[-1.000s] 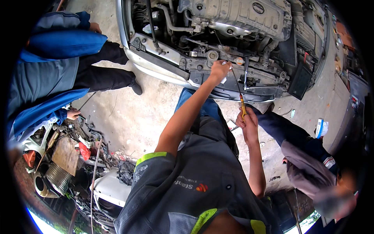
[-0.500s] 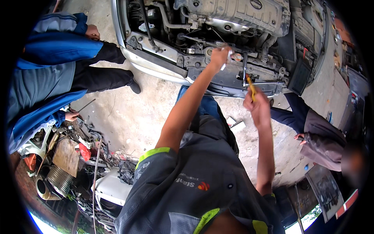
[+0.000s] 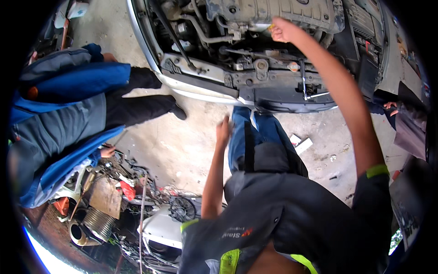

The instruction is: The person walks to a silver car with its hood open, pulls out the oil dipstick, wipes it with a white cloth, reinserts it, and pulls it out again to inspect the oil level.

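My right hand reaches over the engine bay, its fingers closed on a small yellow handle at the front edge of the engine cover. The handle resembles an oil dipstick's; anything below it is hidden. My left hand hangs low beside my left thigh, fingers curled and somewhat blurred. What it holds, if anything, cannot be made out. Below my right forearm, a chrome ratchet-like tool rests at the front panel, with another shiny bar beside its lower end. A round orange-and-white cap sits left of it.
The car's front bumper lies before my legs. At left stands a person in a blue jacket; another person's sleeve shows at right. Scrap parts and a wooden board lie lower left. A white box is on the floor.
My right hand has moved up and forward from the front panel to the engine. My left hand has dropped back from the engine bay to my thigh; its white tissue no longer shows.
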### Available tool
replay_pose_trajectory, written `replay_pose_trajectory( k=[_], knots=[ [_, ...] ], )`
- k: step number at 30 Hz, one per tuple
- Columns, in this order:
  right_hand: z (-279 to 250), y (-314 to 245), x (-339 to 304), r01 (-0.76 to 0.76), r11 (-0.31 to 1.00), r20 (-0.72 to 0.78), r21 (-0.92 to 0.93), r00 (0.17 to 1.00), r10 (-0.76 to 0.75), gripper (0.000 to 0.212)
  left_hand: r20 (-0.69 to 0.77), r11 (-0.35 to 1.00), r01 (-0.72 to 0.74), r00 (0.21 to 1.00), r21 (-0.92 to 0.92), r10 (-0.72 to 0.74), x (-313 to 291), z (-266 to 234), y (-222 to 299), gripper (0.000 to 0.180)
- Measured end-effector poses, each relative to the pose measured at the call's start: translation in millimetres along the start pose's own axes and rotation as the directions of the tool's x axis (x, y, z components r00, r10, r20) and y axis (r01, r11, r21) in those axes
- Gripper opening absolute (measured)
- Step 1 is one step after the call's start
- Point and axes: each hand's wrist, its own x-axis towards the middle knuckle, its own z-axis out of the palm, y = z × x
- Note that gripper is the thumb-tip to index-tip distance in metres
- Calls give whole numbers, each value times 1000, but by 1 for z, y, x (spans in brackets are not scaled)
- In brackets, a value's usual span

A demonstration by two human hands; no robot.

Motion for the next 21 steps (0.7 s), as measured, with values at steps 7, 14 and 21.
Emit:
replay_pose_trajectory(
  k=[7, 14, 21],
  knots=[
    [17, 55, 140, 128, 986, -178, -103, 973, -145, 30, -397, 921, 374, 833, -108, -385, -119, -114, -125, 52],
    [10, 72, 225, 108, 989, -371, 102, 927, -63, 36, -486, 910, 399, 776, -117, -402, -176, -116, -162, 46],
    [4, 102, 150, -41, 956, -172, 289, 981, 94, 24, -352, 942, 332, 889, 58, -292, -164, -119, -130, 39]
  ],
)
